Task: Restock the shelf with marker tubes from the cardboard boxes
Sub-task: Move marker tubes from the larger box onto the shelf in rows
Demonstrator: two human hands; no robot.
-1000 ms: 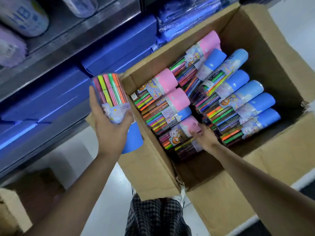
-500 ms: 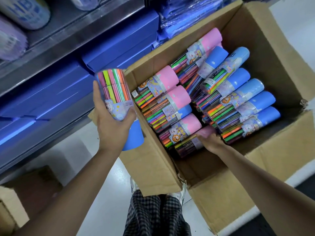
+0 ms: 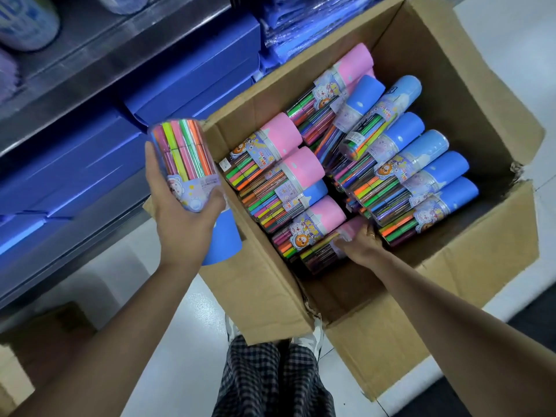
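With my left hand closed around 1 clear blue-capped marker tube beside the open brown cardboard box, my right hand curls on a pink-capped marker tube inside, which I should lift straight up, not disturbing its neighbours.

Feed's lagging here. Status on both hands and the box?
Left hand gripping blue-capped tube, outside box. Right hand closing on pink-capped tube in cardboard box. Nothing blocking.

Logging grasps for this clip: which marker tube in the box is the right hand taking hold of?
The pink-capped tube at the box's near edge, lowest in the pink row; the right hand closes on its cap end. The others lie untouched.
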